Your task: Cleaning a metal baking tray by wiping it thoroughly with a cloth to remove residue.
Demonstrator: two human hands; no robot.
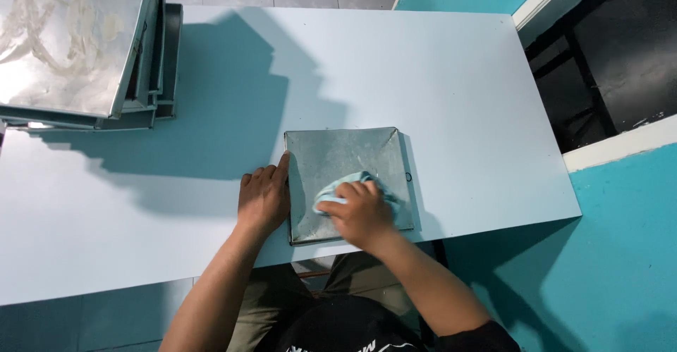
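On the white tabletop (437, 77) our left hand (264, 197) lies flat, fingers together against the square tray (338, 156); our right hand (361, 214) fingers curl around a cloth (345, 181).

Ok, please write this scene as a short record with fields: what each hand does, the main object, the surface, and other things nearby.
left hand: flat on the table, fingers against the left edge of the metal tray
right hand: pressing a light blue cloth onto the tray
metal tray: square, grey, lying on the table near its front edge
table: white, rectangular
stack of metal trays: at the far left corner, top one smeared with pale residue
surroundings: turquoise wall to the right
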